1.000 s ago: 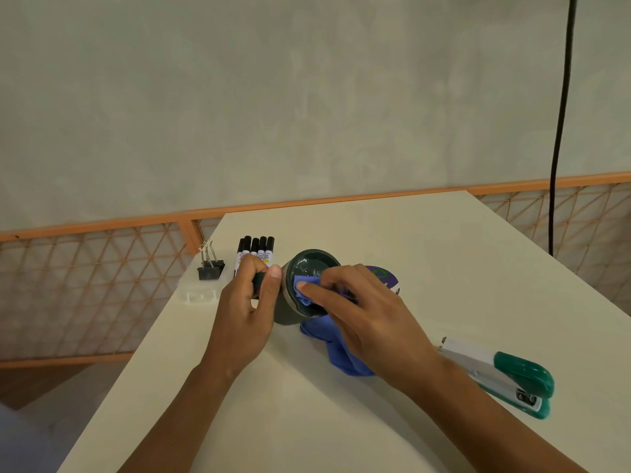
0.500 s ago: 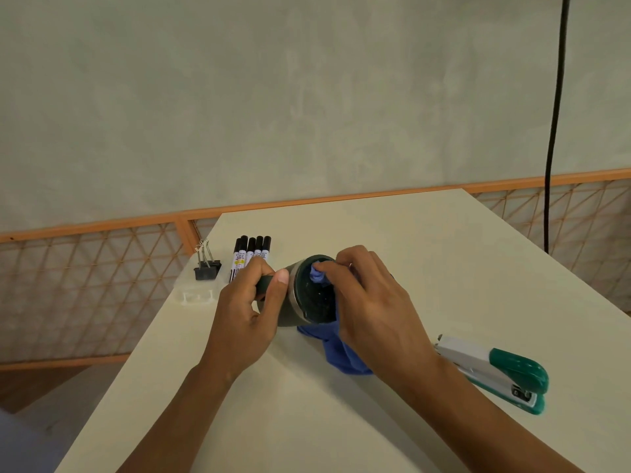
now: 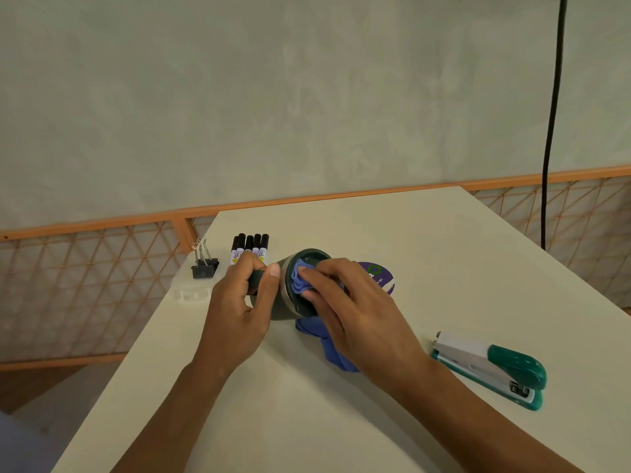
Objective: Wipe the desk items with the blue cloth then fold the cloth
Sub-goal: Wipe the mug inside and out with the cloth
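A dark green mug [image 3: 290, 302] lies tilted on its side on the cream desk [image 3: 426, 261], its mouth turned to the right. My left hand [image 3: 239, 308] grips the mug's handle and body. My right hand [image 3: 355, 308] holds the blue cloth [image 3: 302, 279] and presses a bunched part of it against the mug's mouth. The rest of the cloth hangs down onto the desk under my right palm. A purple disc [image 3: 379, 276] lies just behind my right hand, partly hidden.
Several black markers [image 3: 251, 247] lie side by side at the back left. A black binder clip [image 3: 204, 266] sits on a small clear box [image 3: 191, 295] at the desk's left edge. A green and white stapler [image 3: 491, 368] lies at the right. A black cable [image 3: 551, 124] hangs by the wall.
My right hand has moved the cloth around the mug's mouth, from its left rim to the top and back down the front. My left hand keeps its grip on the mug.
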Demonstrator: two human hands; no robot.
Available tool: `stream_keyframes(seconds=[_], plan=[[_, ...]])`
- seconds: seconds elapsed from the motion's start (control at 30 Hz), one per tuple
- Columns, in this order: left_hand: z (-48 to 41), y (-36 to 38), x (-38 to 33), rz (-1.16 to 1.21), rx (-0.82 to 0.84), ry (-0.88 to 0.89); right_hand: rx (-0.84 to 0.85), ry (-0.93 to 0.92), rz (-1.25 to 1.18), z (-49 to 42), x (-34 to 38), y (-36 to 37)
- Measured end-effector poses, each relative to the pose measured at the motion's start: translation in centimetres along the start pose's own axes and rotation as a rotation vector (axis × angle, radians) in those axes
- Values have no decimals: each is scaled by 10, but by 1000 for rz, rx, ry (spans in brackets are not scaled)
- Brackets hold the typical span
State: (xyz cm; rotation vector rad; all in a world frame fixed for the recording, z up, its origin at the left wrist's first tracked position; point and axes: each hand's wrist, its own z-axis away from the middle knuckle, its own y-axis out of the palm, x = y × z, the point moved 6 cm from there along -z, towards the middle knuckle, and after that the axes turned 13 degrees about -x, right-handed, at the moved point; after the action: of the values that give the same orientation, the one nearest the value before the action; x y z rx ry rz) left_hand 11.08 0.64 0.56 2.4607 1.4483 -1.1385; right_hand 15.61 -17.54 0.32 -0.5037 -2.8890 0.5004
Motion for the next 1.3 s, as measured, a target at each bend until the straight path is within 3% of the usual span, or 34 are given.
stream_keyframes(seconds=[0.13,0.3,0.47,0.73,0.87,0.97,1.13,1.3], plan=[[1,2,-6,41,21,24,46,10,100,0,-2,0],[1,1,-8,5,19,64,91,192,113,-3,-14,1],[2,3,-10,63,59,35,-7,81,-86,-4,-3,-7],[-4,-6,-7,41,25,-35,93,-71,-152,-2,1,-5],[-8,-16,-10,7,-31,-15,152,-59,-181,-2,-7,-3],[-10,-20,-12,28,-51,-21,75,26,-233,-5,-14,-9],[-10,-20,-14,35,-59,-27,-199,291,-221,-7,-28,-23],[-7,-13,-12,43,-37,-43,-71,230,-235,0,-6,-6]])
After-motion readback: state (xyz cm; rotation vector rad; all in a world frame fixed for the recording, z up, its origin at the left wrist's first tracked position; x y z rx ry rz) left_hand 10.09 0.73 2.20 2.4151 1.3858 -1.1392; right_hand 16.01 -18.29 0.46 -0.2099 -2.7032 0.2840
